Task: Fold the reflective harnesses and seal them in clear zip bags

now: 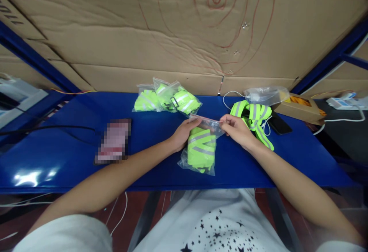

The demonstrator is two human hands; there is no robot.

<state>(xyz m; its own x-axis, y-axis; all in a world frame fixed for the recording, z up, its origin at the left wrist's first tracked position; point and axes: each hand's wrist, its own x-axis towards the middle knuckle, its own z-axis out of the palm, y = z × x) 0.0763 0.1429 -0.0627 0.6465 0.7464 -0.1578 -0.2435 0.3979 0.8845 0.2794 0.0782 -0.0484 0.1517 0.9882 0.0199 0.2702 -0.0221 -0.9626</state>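
Both hands pinch the mouth of a bagged vest, centre of frame.

We see our left hand (184,131) and right hand (237,129) each closed on the top strip of the clear bag (213,129), one at each end. The bag holds a folded neon-yellow vest (201,153) and lies on the blue table (71,160) at centre frame. Three more bagged vests (169,99) sit piled above it. A loose vest (254,116) lies just right of the right hand, and a phone (113,141) lies to the left.
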